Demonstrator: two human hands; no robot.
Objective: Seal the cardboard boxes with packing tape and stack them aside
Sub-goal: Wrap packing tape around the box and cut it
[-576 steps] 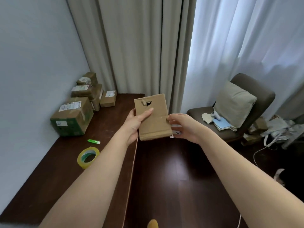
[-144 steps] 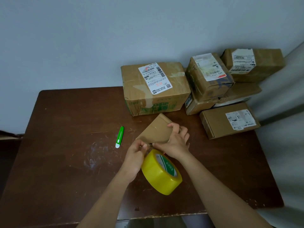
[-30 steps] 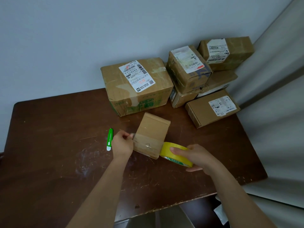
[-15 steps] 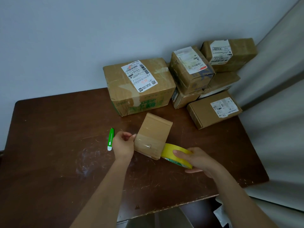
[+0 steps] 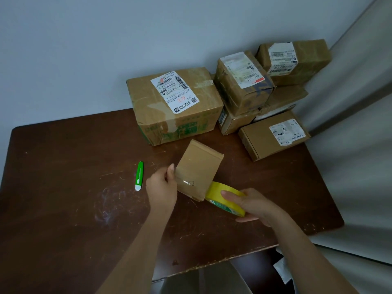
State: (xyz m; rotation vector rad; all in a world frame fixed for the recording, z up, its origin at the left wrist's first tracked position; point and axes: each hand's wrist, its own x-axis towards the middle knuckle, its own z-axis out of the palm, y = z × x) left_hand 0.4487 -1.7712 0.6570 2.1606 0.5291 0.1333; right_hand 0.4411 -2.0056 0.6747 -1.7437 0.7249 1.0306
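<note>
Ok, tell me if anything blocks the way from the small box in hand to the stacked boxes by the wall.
Nothing visible does. The small box, held by the left hand with the tape roll in the right hand, has only bare table between it and the stacked boxes. The green cutter lies off to the left.

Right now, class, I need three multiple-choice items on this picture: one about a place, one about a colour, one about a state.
1. Where does the green utility knife lie?
A. On the table, beside the left hand
B. On the large box
C. In the right hand

2. What colour is the tape roll?
A. Red
B. Yellow
C. Black

3. What is the right hand doing?
A. Resting flat
B. Holding the knife
C. Gripping the tape roll

Answers: A, the knife lies on the wood; B, the roll is yellow; C, fingers curl round the roll against the small cardboard box.
</note>
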